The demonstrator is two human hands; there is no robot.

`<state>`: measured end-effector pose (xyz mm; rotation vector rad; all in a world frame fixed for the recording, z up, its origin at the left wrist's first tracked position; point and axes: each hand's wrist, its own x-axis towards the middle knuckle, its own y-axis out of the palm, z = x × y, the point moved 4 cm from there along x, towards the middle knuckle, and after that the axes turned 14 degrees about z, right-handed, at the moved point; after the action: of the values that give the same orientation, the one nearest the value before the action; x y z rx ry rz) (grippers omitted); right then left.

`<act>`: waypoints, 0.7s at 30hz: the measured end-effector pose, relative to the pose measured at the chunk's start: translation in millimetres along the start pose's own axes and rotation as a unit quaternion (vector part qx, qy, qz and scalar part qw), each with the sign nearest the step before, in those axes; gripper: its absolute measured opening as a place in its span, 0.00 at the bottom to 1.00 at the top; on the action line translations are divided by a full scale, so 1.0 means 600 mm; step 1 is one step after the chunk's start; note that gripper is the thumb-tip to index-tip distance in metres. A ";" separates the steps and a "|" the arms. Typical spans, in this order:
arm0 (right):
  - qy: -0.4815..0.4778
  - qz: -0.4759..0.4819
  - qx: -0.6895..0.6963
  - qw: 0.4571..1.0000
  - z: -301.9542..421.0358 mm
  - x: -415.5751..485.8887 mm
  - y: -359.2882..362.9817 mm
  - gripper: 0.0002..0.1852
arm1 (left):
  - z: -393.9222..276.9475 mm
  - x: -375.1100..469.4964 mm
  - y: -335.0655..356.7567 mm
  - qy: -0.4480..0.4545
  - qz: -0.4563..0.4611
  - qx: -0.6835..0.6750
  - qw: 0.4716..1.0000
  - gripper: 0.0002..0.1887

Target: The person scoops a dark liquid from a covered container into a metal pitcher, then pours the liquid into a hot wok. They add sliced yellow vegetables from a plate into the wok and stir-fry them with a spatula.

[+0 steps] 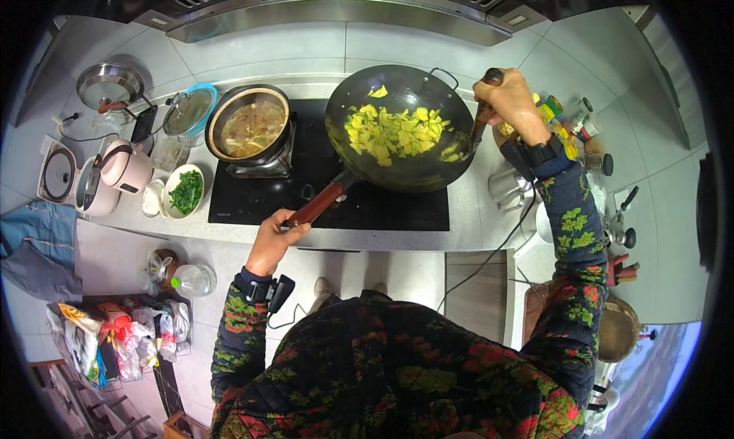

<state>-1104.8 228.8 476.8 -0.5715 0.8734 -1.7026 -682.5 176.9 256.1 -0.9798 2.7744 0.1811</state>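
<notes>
My left hand (pixel 273 239) grips the reddish-brown handle of a large black wok (pixel 401 172), which is over the right side of the black cooktop (pixel 258 201). In the wok lie sliced yellow-green vegetable pieces (pixel 395 132). Gripped in my right hand (pixel 513 101) is the dark handle of a spatula (pixel 480 124), its lower end inside the wok's right side, beside a few pieces. A clay pot (pixel 214 144) of brothy stew (pixel 252 129) stands on the left burner.
Left of the pot are a bowl (pixel 168 205) of chopped greens, a glass lid with a blue rim (pixel 215 95), a kettle (pixel 123 169) and a rice cooker (pixel 97 195). Seasoning jars (pixel 585 126) and a metal pitcher (pixel 504 187) stand at right. The range hood (pixel 344 20) is above; a cable (pixel 493 255) hangs from my right wrist.
</notes>
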 end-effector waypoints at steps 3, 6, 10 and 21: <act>0.028 -0.002 -0.016 0.999 -0.013 0.027 0.041 0.15 | -0.003 -0.002 0.002 0.002 0.000 -0.003 1.000 0.10; 0.009 -0.036 0.110 0.993 -0.039 0.031 0.083 0.10 | -0.004 -0.005 0.003 -0.002 -0.006 -0.006 1.000 0.10; -0.056 0.000 0.148 0.987 -0.042 0.027 0.071 0.06 | 0.000 -0.006 0.000 -0.013 0.000 -0.005 1.000 0.10; -0.092 -0.051 0.233 0.967 -0.156 0.079 0.040 0.11 | 0.002 -0.003 0.002 -0.014 -0.010 -0.015 1.000 0.10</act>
<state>-1174.0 205.2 398.1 -0.4472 0.2959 -1.8362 -681.5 179.2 255.7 -1.0038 2.7440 0.2324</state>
